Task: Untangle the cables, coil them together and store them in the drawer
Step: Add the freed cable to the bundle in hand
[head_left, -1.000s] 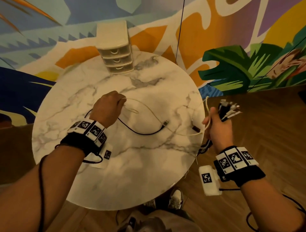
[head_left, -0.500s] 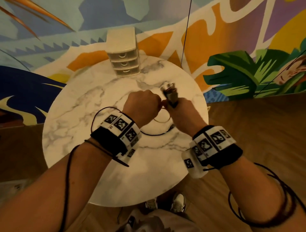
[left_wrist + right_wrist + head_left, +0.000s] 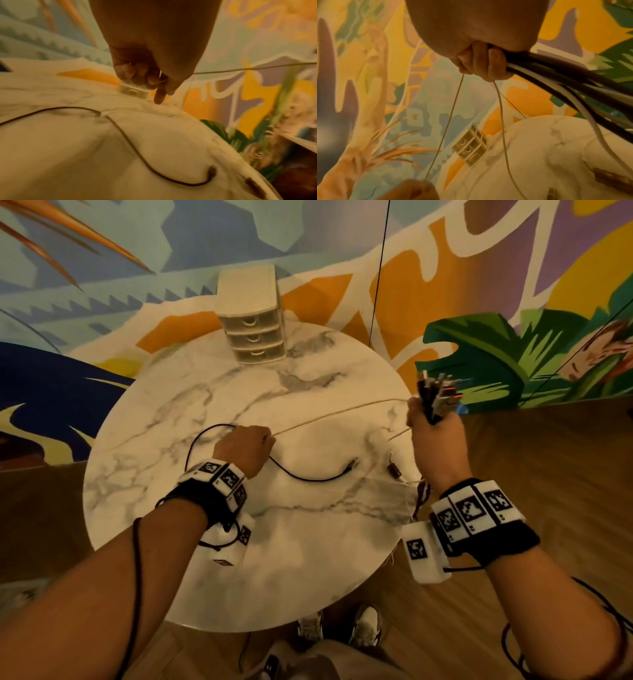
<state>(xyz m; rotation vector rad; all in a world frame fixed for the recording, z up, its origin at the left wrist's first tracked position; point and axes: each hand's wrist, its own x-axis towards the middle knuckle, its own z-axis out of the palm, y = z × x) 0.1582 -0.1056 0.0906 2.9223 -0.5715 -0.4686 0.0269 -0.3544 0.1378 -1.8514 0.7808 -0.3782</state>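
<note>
- Left hand (image 3: 244,449): fist low over desk (image 3: 171,440) centre, pinching white cable (image 3: 335,413), pulled taut.
- Right hand (image 3: 435,436): raised at right desk edge, gripping cable bundle (image 3: 436,395), plugs up.
- Black cable (image 3: 308,477) loose on desk.
- Drawer unit (image 3: 251,316) at far edge, drawers closed.

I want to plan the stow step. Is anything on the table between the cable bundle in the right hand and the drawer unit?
Nothing visible does. The bundle sits in the right hand; bare marble table leads to the drawer unit, whose drawers look closed.
</note>
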